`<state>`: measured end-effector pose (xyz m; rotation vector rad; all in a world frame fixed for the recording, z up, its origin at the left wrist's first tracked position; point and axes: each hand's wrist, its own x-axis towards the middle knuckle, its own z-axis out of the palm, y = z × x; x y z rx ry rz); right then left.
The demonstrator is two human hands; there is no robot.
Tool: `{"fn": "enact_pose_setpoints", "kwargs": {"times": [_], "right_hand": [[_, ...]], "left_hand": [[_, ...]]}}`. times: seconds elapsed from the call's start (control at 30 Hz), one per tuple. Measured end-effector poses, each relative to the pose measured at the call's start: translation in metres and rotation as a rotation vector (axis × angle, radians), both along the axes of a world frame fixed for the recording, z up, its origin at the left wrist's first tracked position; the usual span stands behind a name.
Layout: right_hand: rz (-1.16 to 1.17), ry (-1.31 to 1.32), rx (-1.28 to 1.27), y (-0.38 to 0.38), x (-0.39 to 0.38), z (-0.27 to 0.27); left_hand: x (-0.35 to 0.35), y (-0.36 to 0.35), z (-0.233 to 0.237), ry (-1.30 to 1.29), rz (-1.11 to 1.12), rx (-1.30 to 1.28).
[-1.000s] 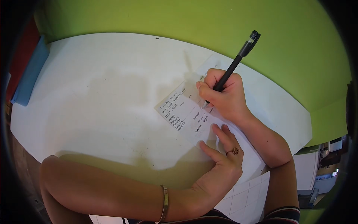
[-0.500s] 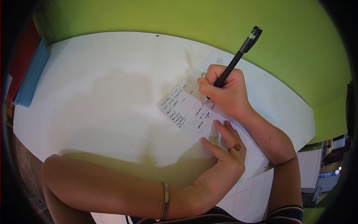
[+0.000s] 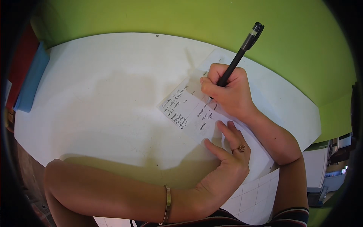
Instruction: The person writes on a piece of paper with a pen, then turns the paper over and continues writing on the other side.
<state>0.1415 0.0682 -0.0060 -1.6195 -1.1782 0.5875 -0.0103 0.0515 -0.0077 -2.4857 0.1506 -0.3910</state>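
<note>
A sheet of paper (image 3: 189, 113) with handwritten words lies at a slant on the white table. My right hand (image 3: 229, 89) grips a black pen (image 3: 235, 62), its tip touching the paper near the middle and its top pointing up and to the right. Below it, my left hand (image 3: 230, 155) rests on the lower edge of the sheet with thumb and fingers apart, a ring on one finger and a bangle at the wrist. Part of the paper is hidden under both hands.
The white table (image 3: 94, 94) has a curved far edge against a green wall (image 3: 170, 17). A blue container (image 3: 33, 81) stands at the far left next to something red. White floor tiles (image 3: 253, 196) show below the table, and assorted items sit at the right.
The top of the pen has tipped slightly as my right hand makes a small movement on the paper. My left hand stays in place. The view has shifted a little.
</note>
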Motion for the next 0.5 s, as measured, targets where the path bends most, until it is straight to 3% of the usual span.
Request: {"fn": "enact_pose_setpoints", "kwargs": {"times": [0.5], "right_hand": [[-0.014, -0.002, 0.03, 0.0002, -0.0005, -0.0018]], "left_hand": [[0.0001, 0.0007, -0.0002, -0.003, -0.002, 0.002]]}}
